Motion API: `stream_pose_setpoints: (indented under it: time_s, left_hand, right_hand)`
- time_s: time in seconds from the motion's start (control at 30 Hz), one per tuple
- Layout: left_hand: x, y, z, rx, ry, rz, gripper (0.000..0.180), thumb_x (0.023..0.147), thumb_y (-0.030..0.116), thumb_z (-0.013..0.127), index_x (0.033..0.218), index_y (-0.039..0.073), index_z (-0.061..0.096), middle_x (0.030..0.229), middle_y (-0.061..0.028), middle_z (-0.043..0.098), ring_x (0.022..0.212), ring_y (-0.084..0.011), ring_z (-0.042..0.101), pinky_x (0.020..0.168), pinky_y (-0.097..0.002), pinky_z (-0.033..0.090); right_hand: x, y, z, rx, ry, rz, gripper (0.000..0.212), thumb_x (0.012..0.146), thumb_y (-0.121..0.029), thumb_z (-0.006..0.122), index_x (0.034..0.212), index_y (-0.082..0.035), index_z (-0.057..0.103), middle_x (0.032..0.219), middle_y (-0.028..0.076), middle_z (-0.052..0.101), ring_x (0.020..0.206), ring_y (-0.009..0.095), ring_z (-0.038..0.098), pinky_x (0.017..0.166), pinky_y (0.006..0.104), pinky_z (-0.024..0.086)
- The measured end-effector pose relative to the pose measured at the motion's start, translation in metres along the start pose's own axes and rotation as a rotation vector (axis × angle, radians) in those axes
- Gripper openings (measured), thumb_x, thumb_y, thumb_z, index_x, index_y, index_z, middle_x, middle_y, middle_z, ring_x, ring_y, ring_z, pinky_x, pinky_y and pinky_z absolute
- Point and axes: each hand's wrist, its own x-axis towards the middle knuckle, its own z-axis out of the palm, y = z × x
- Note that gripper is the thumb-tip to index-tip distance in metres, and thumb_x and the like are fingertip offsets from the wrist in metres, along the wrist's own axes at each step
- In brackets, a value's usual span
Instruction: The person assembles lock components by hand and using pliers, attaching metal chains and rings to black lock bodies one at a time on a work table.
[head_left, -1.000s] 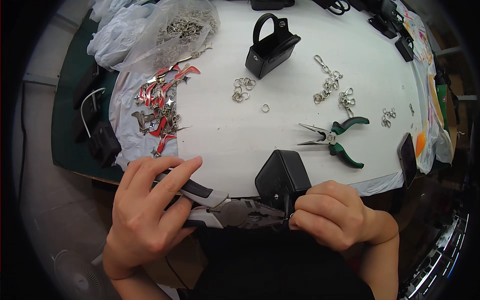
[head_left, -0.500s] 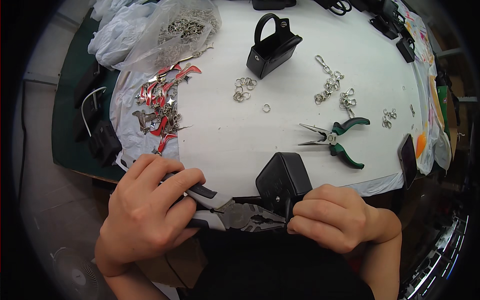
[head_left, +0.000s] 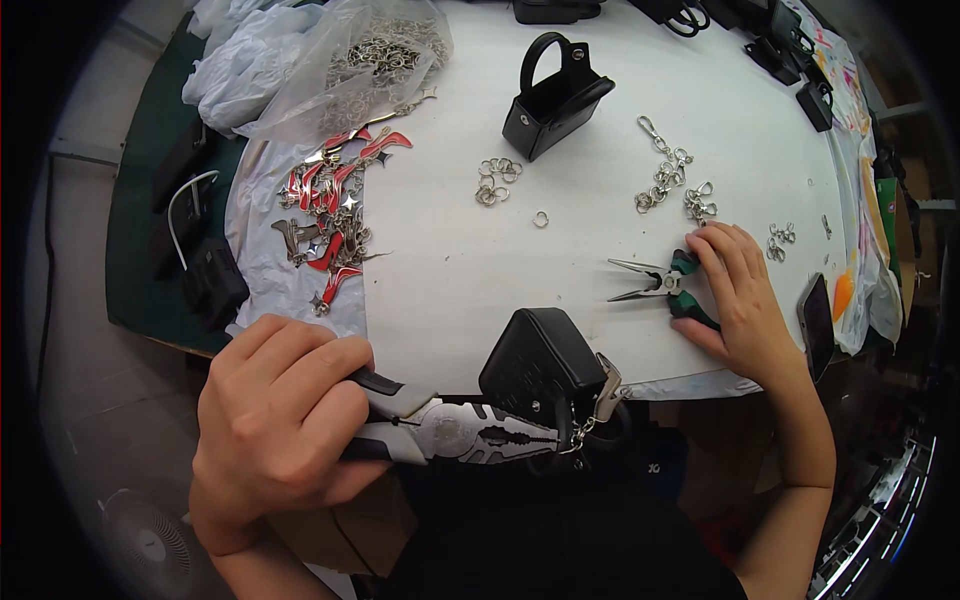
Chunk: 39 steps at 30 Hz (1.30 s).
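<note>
My left hand [head_left: 285, 415] is wrapped round the grey-and-black handles of a pair of combination pliers [head_left: 470, 432]. Their jaw tips are at a small metal ring by a short chain with a silver boot-shaped charm [head_left: 607, 390]. This charm hangs beside the strap of a small black box-shaped bag [head_left: 545, 355], which sits at the table's near edge. Over to the right, my right hand [head_left: 740, 300] has its fingers and thumb around the green-and-black handles of the needle-nose pliers [head_left: 660, 282], whose jaws stand apart on the white table.
A second small black bag [head_left: 555, 100] stands farther back. Metal rings [head_left: 495, 180] and swivel clasps [head_left: 660, 170] lie on the white tabletop [head_left: 440, 300]. At left are red boot charms [head_left: 330, 200] and a clear bag of chains [head_left: 375, 60]. A phone [head_left: 816, 315] rests at the right edge.
My right hand has left the small black bag and moved right and away onto the needle-nose pliers. The silver charm is now visible. My left hand still holds the combination pliers.
</note>
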Motion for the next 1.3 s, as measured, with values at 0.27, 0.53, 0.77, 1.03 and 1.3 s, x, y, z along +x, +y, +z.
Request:
stream_pose_setpoints:
  time_s: [0.27, 0.53, 0.77, 1.03, 1.3]
  left_hand:
    - [-0.004, 0.001, 0.000, 0.006, 0.021, -0.080, 0.050, 0.043, 0.031, 0.076, 0.084, 0.004, 0.065, 0.088, -0.0081, 0.065, 0.075, -0.0271, 0.064, 0.066, -0.0383, 0.050]
    - [-0.007, -0.005, 0.001, 0.035, 0.028, -0.004, 0.057, 0.054, 0.035, 0.075, 0.099, 0.001, 0.070, 0.083, -0.0093, 0.065, 0.069, -0.0271, 0.062, 0.060, -0.0377, 0.046]
    - [-0.013, -0.004, 0.010, 0.027, 0.104, -0.018, 0.052, 0.053, 0.029, 0.079, 0.093, -0.002, 0.067, 0.083, -0.0104, 0.065, 0.072, -0.0276, 0.064, 0.060, -0.0377, 0.047]
    - [-0.015, -0.003, 0.015, 0.118, 0.155, 0.016, 0.056, 0.052, 0.034, 0.073, 0.096, -0.001, 0.069, 0.088, -0.0123, 0.064, 0.075, -0.0282, 0.063, 0.064, -0.0386, 0.051]
    - [-0.014, 0.000, 0.015, 0.186, 0.197, 0.034, 0.053, 0.060, 0.035, 0.073, 0.098, -0.002, 0.069, 0.089, -0.0142, 0.064, 0.076, -0.0290, 0.063, 0.066, -0.0403, 0.052]
  right_hand:
    - [-0.016, -0.015, -0.034, 0.320, -0.027, -0.143, 0.068, 0.077, -0.041, 0.078, 0.122, 0.004, 0.054, 0.112, 0.020, 0.055, 0.092, 0.035, 0.059, 0.078, 0.0429, 0.050]
    - [-0.005, -0.062, -0.070, 0.161, -0.032, -0.283, 0.069, 0.075, -0.046, 0.077, 0.121, 0.002, 0.057, 0.107, 0.016, 0.054, 0.084, 0.032, 0.058, 0.070, 0.0434, 0.048]
    - [-0.010, -0.069, -0.066, 0.157, -0.035, -0.257, 0.070, 0.071, -0.045, 0.079, 0.114, 0.007, 0.059, 0.099, 0.017, 0.059, 0.074, 0.030, 0.058, 0.063, 0.0392, 0.049]
    - [-0.020, -0.071, -0.055, 0.432, -0.103, -0.144, 0.070, 0.067, -0.034, 0.087, 0.115, 0.008, 0.058, 0.100, 0.019, 0.062, 0.073, 0.029, 0.058, 0.063, 0.0379, 0.050]
    - [-0.024, -0.071, -0.056, 0.473, -0.105, -0.115, 0.070, 0.069, -0.034, 0.086, 0.117, 0.008, 0.058, 0.099, 0.018, 0.062, 0.074, 0.030, 0.059, 0.064, 0.0383, 0.051]
